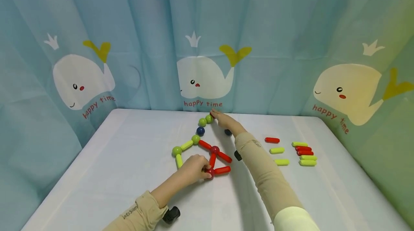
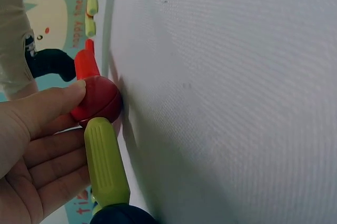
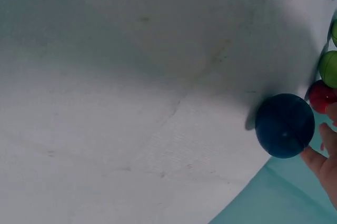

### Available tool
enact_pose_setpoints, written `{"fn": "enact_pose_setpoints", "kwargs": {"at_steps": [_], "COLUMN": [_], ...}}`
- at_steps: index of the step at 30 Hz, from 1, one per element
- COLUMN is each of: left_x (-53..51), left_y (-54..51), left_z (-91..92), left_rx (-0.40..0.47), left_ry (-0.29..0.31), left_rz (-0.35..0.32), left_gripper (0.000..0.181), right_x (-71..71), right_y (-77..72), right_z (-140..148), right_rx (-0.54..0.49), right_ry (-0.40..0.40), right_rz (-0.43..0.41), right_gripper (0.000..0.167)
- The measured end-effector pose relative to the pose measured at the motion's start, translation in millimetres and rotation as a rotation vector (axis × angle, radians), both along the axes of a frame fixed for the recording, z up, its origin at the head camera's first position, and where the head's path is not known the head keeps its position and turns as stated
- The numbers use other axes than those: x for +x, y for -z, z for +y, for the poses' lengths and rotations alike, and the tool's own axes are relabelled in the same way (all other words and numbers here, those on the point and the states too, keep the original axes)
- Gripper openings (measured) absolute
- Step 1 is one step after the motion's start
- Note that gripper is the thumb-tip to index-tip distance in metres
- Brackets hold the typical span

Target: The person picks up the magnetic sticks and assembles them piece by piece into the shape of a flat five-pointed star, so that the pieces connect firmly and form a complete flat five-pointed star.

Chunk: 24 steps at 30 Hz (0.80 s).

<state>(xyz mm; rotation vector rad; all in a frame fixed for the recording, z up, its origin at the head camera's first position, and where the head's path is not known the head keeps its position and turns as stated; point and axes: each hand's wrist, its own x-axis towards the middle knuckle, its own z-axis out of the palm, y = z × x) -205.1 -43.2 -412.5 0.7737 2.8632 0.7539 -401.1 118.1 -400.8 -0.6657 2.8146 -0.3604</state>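
Note:
At the table's near middle, my left hand [image 1: 194,170] [image 2: 42,145] pinches a red ball [image 1: 211,173] [image 2: 100,99], thumb on its upper side and fingers behind. Joined to that ball are red rods and, in the left wrist view, a yellow-green rod [image 2: 106,161] leading to a dark ball [image 2: 124,215]. My right hand [image 1: 228,122] [image 3: 324,155] reaches to the far edge, fingertips on another red ball [image 1: 212,115] [image 3: 321,97], mostly covered in the head view. Green balls [image 1: 209,119] [image 3: 329,69] sit beside it. A dark blue ball [image 3: 285,125] is close to its fingers.
Red and yellow-green rods [image 1: 308,163] lie at the table's right. A blue ball [image 1: 200,131] stands between the green balls and the joined shape. Wrist straps show on both sleeves. A curtain with whales [image 1: 207,76] hangs behind the white table [image 1: 106,173].

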Motion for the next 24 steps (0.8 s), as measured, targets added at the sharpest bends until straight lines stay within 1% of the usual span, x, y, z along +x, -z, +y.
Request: {"fn": "enact_pose_setpoints", "kwargs": {"at_steps": [2, 7, 8, 10, 14, 19, 24], "left_x": [0.4, 0.8, 0.4, -0.4, -1.2, -0.7, -0.5], "left_y": [0.2, 0.7, 0.7, 0.0, -0.7, 0.1, -0.1], "left_z": [-0.2, -0.2, -0.1, 0.3, 1.5, 2.8, 2.2], "left_rx": [0.004, 0.011, 0.012, 0.013, 0.008, -0.012, -0.019], "left_ry": [0.004, 0.007, 0.006, 0.005, 0.011, 0.022, 0.006], "left_rz": [-0.002, 0.000, -0.001, 0.004, 0.021, 0.029, 0.029], "left_gripper": [0.016, 0.015, 0.016, 0.015, 0.014, 0.013, 0.013], "right_x": [0.3, -1.7, -2.5, -3.3, -3.0, 0.0, 0.1], "right_y": [-1.1, 0.0, 1.1, 2.6, 4.1, 4.3, 3.7], "right_z": [-1.8, -4.4, -4.0, -2.8, 0.1, 2.4, 1.6], "right_rx": [0.022, 0.062, 0.058, 0.039, -0.005, -0.026, -0.025], "right_ry": [0.008, 0.023, 0.016, 0.012, 0.007, 0.062, 0.063], "right_rz": [0.011, 0.108, 0.126, 0.129, 0.163, 0.199, 0.233], "right_gripper": [0.060, 0.054, 0.051, 0.047, 0.035, 0.028, 0.025]}}
